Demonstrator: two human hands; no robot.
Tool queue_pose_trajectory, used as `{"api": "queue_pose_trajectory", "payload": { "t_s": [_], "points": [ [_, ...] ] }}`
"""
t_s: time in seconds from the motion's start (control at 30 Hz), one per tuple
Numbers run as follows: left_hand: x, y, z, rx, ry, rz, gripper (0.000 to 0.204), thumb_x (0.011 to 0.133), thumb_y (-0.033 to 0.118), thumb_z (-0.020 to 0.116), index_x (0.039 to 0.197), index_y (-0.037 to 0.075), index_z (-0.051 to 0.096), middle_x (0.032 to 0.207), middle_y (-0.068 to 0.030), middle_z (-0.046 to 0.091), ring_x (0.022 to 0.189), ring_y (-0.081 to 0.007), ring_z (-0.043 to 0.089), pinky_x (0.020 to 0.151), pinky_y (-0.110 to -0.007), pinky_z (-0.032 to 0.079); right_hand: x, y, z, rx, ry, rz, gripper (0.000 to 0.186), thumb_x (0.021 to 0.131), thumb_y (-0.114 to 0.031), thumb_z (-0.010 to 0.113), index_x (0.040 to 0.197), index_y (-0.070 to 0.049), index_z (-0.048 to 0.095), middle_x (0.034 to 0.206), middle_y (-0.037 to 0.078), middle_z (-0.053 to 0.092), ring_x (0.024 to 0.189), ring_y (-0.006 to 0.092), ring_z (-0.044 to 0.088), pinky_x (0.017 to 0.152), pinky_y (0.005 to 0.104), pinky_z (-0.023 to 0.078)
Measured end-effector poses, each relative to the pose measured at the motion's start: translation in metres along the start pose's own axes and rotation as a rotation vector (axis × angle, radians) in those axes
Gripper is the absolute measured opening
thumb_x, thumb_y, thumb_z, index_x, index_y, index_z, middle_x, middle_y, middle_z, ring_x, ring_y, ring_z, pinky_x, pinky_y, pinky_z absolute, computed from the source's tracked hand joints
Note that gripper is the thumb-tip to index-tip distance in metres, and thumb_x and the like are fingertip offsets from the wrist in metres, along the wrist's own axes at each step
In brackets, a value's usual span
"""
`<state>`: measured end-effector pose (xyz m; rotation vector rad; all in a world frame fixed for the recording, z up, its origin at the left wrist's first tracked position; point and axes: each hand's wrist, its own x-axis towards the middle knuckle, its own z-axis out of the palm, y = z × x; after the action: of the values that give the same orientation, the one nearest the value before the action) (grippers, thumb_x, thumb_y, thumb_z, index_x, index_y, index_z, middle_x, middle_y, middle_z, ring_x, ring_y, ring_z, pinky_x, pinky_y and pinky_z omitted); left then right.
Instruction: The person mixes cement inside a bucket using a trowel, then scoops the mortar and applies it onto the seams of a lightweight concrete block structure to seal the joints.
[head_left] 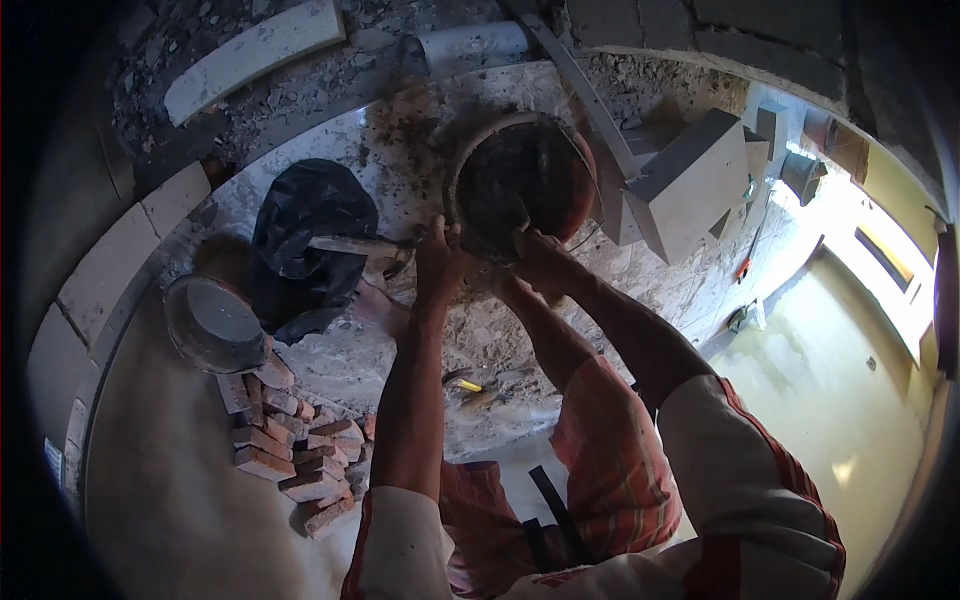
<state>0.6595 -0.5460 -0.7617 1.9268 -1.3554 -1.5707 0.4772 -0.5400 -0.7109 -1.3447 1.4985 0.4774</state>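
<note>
A round, rusty-brown tub [583, 190] with dark contents stands in front of me. My left hand [440, 258] is closed on its near left rim. My right hand [548, 262] is at the near edge of the tub, its fingers wrapped round a tool that looks like a trowel [519, 213]; the grey blade reaches into the tub and the handle is hidden in my grip. Left of my left hand, a wooden-handled tool [350, 245] with a metal head lies across a black plastic bag [312, 215].
A bucket [172, 325] with grey contents stands at the left, above a pile of red bricks [300, 450]. Grey blocks [690, 185] and a long bar [580, 95] lie right of the tub. A yellow-handled tool [467, 385] rests near my legs. Rubble [220, 110] lies beyond.
</note>
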Motion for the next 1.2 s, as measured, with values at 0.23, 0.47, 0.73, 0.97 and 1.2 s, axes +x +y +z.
{"api": "queue_pose_trajectory", "payload": {
  "t_s": [0.23,0.47,0.73,0.97,1.2],
  "points": [
    [0.001,-0.019,0.009,-0.098,-0.093,-0.199,0.022,0.092,0.018,0.048,0.103,-0.001,0.046,0.087,-0.0270,0.060,0.084,-0.0456,0.059,0.066,-0.051,0.043,-0.002,-0.024,-0.075,0.093,0.179,0.401,0.042,0.079,-0.017,0.059,0.114,0.002,0.048,0.110,0.028,0.053,0.102,0.0450,0.056,0.086,0.0486,0.047],
    [0.005,-0.007,0.008,-0.001,-0.101,-0.158,0.021,0.093,0.017,0.046,0.105,0.000,0.047,0.083,-0.0291,0.060,0.081,-0.0477,0.057,0.063,-0.054,0.042,0.030,0.008,-0.018,-0.084,0.111,0.205,0.037,0.078,-0.011,0.055,0.111,0.004,0.046,0.094,0.029,0.061,0.090,0.0437,0.062,0.077,0.0493,0.051],
    [0.002,-0.006,0.000,0.075,-0.049,-0.048,0.026,0.093,0.020,0.047,0.109,0.000,0.048,0.084,-0.0288,0.061,0.081,-0.0482,0.058,0.065,-0.053,0.043,-0.022,-0.006,-0.056,-0.174,-0.133,0.104,0.044,0.074,-0.008,0.056,0.114,0.007,0.044,0.093,0.026,0.062,0.085,0.0443,0.063,0.074,0.0505,0.051],
    [0.004,0.005,0.012,0.111,-0.017,-0.075,0.021,0.092,0.018,0.047,0.107,0.003,0.047,0.081,-0.0283,0.060,0.080,-0.0475,0.058,0.064,-0.054,0.041,0.034,-0.006,-0.054,-0.170,-0.017,0.172,0.034,0.077,-0.016,0.059,0.104,0.004,0.052,0.093,0.024,0.062,0.086,0.0418,0.063,0.071,0.0464,0.053],
    [-0.005,0.002,0.008,0.140,0.072,-0.020,0.016,0.092,0.017,0.047,0.102,0.005,0.047,0.074,-0.0256,0.060,0.073,-0.0467,0.058,0.058,-0.054,0.040,-0.024,0.006,-0.030,-0.367,-0.184,0.160,0.045,0.072,-0.007,0.060,0.115,0.001,0.045,0.087,0.019,0.062,0.090,0.0363,0.063,0.074,0.0463,0.052]
  ]
}}
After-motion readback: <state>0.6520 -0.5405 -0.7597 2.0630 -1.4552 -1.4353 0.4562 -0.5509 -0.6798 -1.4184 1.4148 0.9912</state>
